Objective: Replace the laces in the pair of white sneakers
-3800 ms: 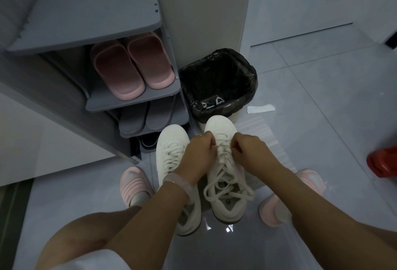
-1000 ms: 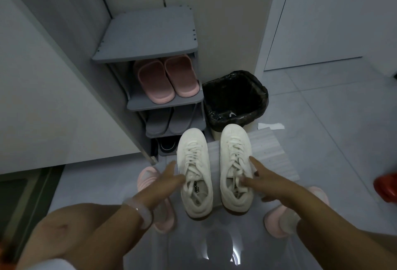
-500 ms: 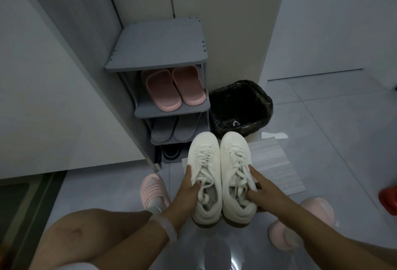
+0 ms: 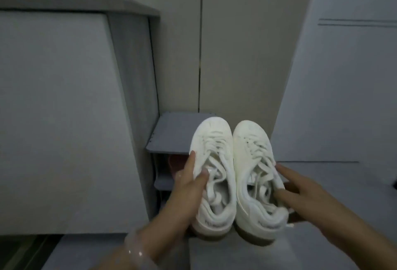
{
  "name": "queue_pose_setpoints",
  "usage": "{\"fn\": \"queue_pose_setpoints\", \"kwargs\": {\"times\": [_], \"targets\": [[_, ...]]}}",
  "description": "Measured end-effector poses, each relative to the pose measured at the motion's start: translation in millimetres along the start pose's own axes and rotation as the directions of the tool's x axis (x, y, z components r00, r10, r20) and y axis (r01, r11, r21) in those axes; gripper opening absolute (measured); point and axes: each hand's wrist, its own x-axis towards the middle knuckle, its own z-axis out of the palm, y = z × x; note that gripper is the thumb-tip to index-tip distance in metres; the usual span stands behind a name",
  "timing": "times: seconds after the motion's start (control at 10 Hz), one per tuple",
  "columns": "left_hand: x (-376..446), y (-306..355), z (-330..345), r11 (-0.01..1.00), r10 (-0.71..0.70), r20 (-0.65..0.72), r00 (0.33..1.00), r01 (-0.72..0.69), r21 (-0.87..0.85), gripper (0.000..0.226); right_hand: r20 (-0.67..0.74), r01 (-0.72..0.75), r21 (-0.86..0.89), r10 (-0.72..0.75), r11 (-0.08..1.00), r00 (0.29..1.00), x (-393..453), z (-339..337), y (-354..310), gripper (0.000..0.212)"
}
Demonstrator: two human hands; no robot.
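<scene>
Grey floor tiles and pale cabinet fronts fill what I can see from the head camera, all of it dim and a little blurred. Nearest to me, on the wrist of my left hand (image 4: pixel 189 186), sits a clear bracelet (image 4: pixel 137 252). That hand grips the left sneaker (image 4: pixel 212 175) from its outer side: the thumb lies over the laces (image 4: pixel 214 162) near the shoe's opening, and one finger runs up along the outer wall. My right hand (image 4: pixel 305 198) does the same from the other flank, its thumb hooked over the collar of the right sneaker (image 4: pixel 255 179) and a finger stretched along the outer side; the remaining fingers are hidden under the sole, so I cannot tell how they lie. Between my two hands the pair is pressed side by side, touching along the inner edges, toes pointing away from me, both shoes laced, loose lace ends tucked into the openings. Brownish soles show at the heels.

Beyond my left hand, behind the toe of the left sneaker, stands a grey shoe rack (image 4: pixel 169 138), with something pink (image 4: pixel 171 162) just visible on the shelf beneath its top board. To the left of that hand rises a large pale cabinet (image 4: pixel 64 108); past the shoes, tall cupboard doors (image 4: pixel 236 44) close off the view.
</scene>
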Motion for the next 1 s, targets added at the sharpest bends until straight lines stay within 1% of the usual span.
{"fn": "queue_pose_setpoints", "kwargs": {"times": [0.1, 0.2, 0.3, 0.4, 0.5, 0.6, 0.7, 0.8, 0.9, 1.0], "targets": [[74.0, 46.8, -32.6, 0.986, 0.010, 0.012, 1.000, -0.008, -0.164, 0.031, -0.078, 0.087, -0.001, -0.087, 0.996, 0.993, 84.5, 11.6, -48.5, 0.051], [119.9, 61.4, -50.4, 0.963, 0.013, -0.018, 1.000, -0.018, -0.270, 0.020, -0.078, 0.123, 0.005, -0.122, 0.992, 0.989, 145.1, 24.5, -65.9, 0.053], [174.6, 49.2, -68.4, 0.945, -0.080, -0.037, 0.996, 0.064, -0.322, 0.019, 0.002, 0.030, 0.067, -0.031, 0.997, 1.000, 205.5, 45.0, -79.8, 0.055], [198.5, 31.0, -76.3, 0.938, -0.120, -0.068, 0.990, 0.091, -0.334, 0.017, 0.041, -0.018, 0.034, 0.017, 0.999, 0.999, 228.1, 53.2, -79.9, 0.055], [213.3, 8.0, -80.5, 0.928, -0.151, -0.066, 0.986, 0.119, -0.352, 0.018, 0.059, -0.036, -0.024, 0.037, 0.999, 0.998, 248.6, 61.0, -71.5, 0.054], [215.6, -0.9, -81.9, 0.928, -0.166, -0.077, 0.983, 0.129, -0.349, 0.019, 0.071, -0.039, -0.052, 0.042, 0.998, 0.997, 255.5, 67.0, -65.6, 0.053], [213.6, -6.2, -84.6, 0.943, -0.174, -0.093, 0.980, 0.139, -0.303, 0.019, 0.060, -0.042, -0.032, 0.044, 0.999, 0.997, 257.9, 73.3, -60.0, 0.050], [212.9, -6.9, -87.2, 0.958, -0.190, -0.062, 0.980, 0.172, -0.230, 0.026, 0.061, -0.081, 0.013, 0.080, 0.997, 0.995, 251.7, 76.1, -58.3, 0.046], [196.3, 9.8, -80.4, 0.976, -0.163, -0.033, 0.986, 0.156, -0.153, 0.038, 0.099, -0.047, 0.067, 0.041, 0.997, 0.994, 226.5, 66.4, -63.8, 0.041], [169.4, 30.6, -73.4, 0.994, -0.086, -0.164, 0.983, 0.074, -0.081, 0.040, -0.009, 0.030, 0.134, -0.030, 0.991, 1.000, 194.8, 46.7, -75.6, 0.035]]}}
